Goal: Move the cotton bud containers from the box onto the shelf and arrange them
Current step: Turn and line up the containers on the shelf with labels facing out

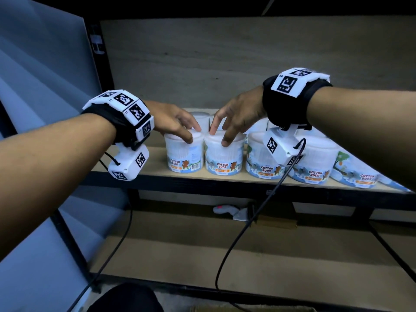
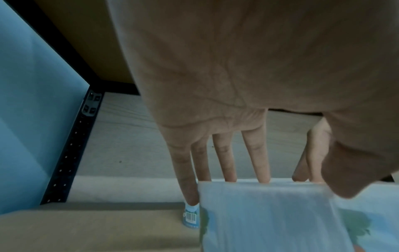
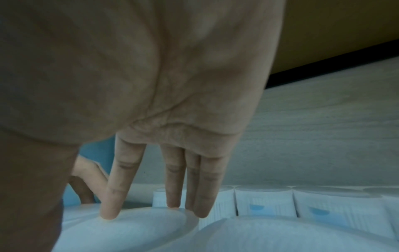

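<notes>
The cotton bud containers are seen lined up upright along the front of the shelf [image 1: 153, 174], with a second row partly hidden behind them. The leftmost container [image 1: 183, 154] is touched on its lid by the straight fingers of the left hand [image 1: 173, 122]; nothing is gripped. The second container [image 1: 224, 157] is pressed on top by the extended fingertips [image 3: 110, 213] of the right hand [image 1: 238, 113], likewise spread and holding nothing. The containers further right are partly covered by the right wrist camera [image 1: 281, 147] and forearm, and the last ones are cut off. The box cannot be made out with certainty.
</notes>
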Demonstrator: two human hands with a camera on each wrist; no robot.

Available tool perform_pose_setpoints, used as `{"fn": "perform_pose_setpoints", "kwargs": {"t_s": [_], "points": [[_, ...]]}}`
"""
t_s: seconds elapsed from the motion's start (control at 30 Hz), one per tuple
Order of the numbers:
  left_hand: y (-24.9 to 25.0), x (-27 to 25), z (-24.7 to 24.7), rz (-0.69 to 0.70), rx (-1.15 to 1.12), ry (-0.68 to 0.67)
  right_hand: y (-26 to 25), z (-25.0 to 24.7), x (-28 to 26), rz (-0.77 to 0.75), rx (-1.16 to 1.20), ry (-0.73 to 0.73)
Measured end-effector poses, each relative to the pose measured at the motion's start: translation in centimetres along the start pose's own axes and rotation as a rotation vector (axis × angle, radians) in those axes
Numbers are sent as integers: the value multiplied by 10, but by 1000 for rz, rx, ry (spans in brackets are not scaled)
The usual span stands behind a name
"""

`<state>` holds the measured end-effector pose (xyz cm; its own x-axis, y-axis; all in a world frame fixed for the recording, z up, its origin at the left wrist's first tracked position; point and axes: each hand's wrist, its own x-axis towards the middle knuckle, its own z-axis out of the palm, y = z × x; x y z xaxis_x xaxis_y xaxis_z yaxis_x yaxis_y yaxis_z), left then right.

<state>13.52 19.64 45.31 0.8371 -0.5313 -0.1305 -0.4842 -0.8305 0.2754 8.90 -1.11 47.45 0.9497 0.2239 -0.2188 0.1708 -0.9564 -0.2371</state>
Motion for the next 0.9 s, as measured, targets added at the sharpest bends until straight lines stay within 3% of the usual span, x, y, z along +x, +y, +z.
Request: {"fn": "perform_pose_setpoints", "kwargs": {"t_s": [0.9], "points": [[-6, 6, 4, 17, -42, 72, 5, 0, -3, 30, -9, 40]]}}
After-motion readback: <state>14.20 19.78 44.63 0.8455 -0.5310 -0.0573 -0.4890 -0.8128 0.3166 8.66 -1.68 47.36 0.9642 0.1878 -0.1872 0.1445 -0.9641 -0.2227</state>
